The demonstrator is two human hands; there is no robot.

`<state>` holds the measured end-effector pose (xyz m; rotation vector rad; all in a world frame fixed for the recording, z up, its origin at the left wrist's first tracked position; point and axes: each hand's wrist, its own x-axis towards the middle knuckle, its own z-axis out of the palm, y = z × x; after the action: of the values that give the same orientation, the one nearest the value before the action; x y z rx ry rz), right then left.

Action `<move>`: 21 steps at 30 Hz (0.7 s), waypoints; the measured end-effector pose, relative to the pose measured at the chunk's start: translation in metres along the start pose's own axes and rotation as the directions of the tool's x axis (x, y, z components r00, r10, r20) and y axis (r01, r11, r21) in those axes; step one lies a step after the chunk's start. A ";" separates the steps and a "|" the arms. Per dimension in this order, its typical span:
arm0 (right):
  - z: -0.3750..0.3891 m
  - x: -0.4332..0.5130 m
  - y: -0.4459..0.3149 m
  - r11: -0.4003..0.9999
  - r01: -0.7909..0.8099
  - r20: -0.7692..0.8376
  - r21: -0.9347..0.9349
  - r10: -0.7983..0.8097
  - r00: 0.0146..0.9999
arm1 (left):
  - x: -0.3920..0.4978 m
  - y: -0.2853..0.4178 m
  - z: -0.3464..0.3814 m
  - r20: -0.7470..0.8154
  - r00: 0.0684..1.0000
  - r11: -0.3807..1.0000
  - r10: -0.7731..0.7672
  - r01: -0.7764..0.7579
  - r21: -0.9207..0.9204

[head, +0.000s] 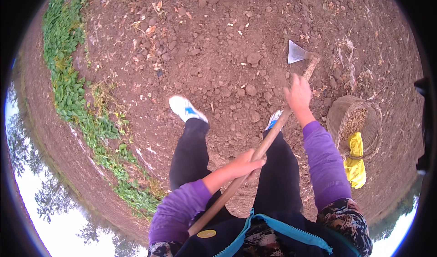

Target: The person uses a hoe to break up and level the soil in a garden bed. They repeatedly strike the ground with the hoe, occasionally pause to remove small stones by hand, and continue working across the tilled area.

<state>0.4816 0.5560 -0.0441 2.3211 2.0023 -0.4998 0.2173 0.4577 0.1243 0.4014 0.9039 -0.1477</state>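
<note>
A hoe with a wooden handle (235,185) runs diagonally from my waist up to the right. Its flat metal blade (296,53) is above the loose soil, and I cannot tell if it touches. My left hand (245,164) grips the handle about midway, in front of my legs. Higher up, near the blade end, my right hand (299,93) is around the handle, slightly blurred. Several pale peanut pods (240,32) lie scattered on the broken brown soil (218,69) beyond my feet.
To my right stands a woven basket (374,120) partly filled with peanuts (355,120); a yellow plastic bag or cloth (355,175) hangs at its near side. A row of green leafy plants (68,86) runs along the left. My white shoes (184,107) stand apart on clods.
</note>
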 end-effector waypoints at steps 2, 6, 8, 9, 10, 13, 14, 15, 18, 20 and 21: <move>0.032 0.040 -0.023 0.961 0.081 0.231 0.265 -0.145 0.962 | 0.043 0.022 -0.008 -0.017 1.000 0.999 0.005 -0.006 -0.050; 0.146 0.094 -0.081 0.956 0.131 0.533 0.262 -0.256 0.806 | 0.099 0.048 -0.039 -0.045 0.998 0.985 -0.038 0.045 0.169; 0.204 0.105 -0.107 0.977 0.069 0.489 0.200 -0.161 0.858 | 0.108 0.051 -0.055 0.020 0.997 0.992 -0.071 0.069 0.108; 0.228 0.109 -0.117 0.993 0.016 0.533 0.118 -0.077 0.842 | 0.109 0.052 -0.064 0.060 0.990 0.992 -0.128 0.127 0.027; 0.247 0.111 -0.127 0.996 -0.032 0.505 0.086 -0.016 0.863 | 0.109 0.053 -0.071 0.082 0.996 0.987 0.015 -0.028 0.161; 0.267 0.104 -0.138 0.996 -0.063 0.549 -0.061 0.086 0.831 | 0.102 0.057 -0.084 0.099 0.950 0.927 0.295 -0.310 0.212; 0.266 0.102 -0.139 0.993 -0.113 0.555 -0.030 0.111 0.825 | 0.099 0.058 -0.085 0.110 0.933 0.916 0.344 -0.359 0.180; 0.263 0.105 -0.141 0.995 -0.096 0.544 0.011 0.075 0.836 | 0.098 0.059 -0.084 0.051 0.904 0.866 0.424 -0.421 0.270; 0.251 0.127 -0.154 0.993 -0.100 0.559 0.067 0.046 0.828 | 0.092 0.061 -0.080 -0.096 0.847 0.783 0.522 -0.431 0.449; 0.252 0.161 -0.174 0.900 -0.215 0.451 0.379 0.023 0.892 | 0.089 0.062 -0.078 0.066 0.890 0.662 0.451 -0.383 0.644; 0.254 0.177 -0.188 0.820 -0.335 0.479 0.464 0.086 0.874 | 0.087 0.062 -0.079 0.136 0.914 0.589 0.382 -0.354 0.726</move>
<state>0.2650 0.6979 -0.2977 2.3511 1.4853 -1.5785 0.2308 0.5495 0.0298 1.3668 0.7389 -0.1181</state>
